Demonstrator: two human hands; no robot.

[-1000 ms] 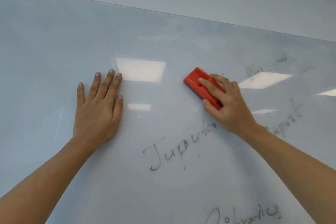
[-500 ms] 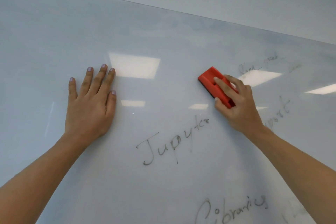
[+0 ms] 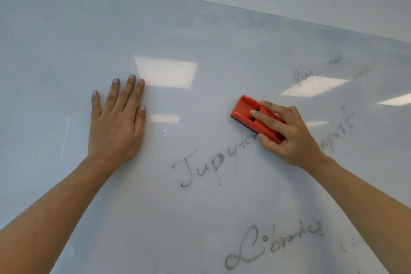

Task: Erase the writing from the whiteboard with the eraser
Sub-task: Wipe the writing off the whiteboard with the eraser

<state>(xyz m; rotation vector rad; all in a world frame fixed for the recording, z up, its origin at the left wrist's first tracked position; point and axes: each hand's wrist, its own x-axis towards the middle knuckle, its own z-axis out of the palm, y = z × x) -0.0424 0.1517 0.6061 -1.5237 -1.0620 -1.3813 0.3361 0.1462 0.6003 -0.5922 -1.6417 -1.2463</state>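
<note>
A glossy whiteboard (image 3: 66, 29) fills the view. My right hand (image 3: 287, 133) grips a red eraser (image 3: 244, 110) with a dark felt underside, pressed flat on the board just above the end of the word "Jupyter" (image 3: 211, 162). My left hand (image 3: 117, 122) lies flat against the board at the left, fingers spread, holding nothing. More grey writing shows: "Libraries" (image 3: 275, 244) at the bottom, "import" (image 3: 338, 131) partly behind my right wrist, and faint smeared words (image 3: 315, 69) at the upper right.
The board's top edge (image 3: 200, 1) runs diagonally across the upper view, with plain wall above it. Ceiling light reflections (image 3: 165, 73) glare on the surface. Faint smudges cloud the upper board. A partial mark (image 3: 347, 244) sits at the lower right.
The eraser and my right hand slid right, then back left and down toward the end of "Jupyter". My left hand stayed pressed on the board. The view shifted slightly.
</note>
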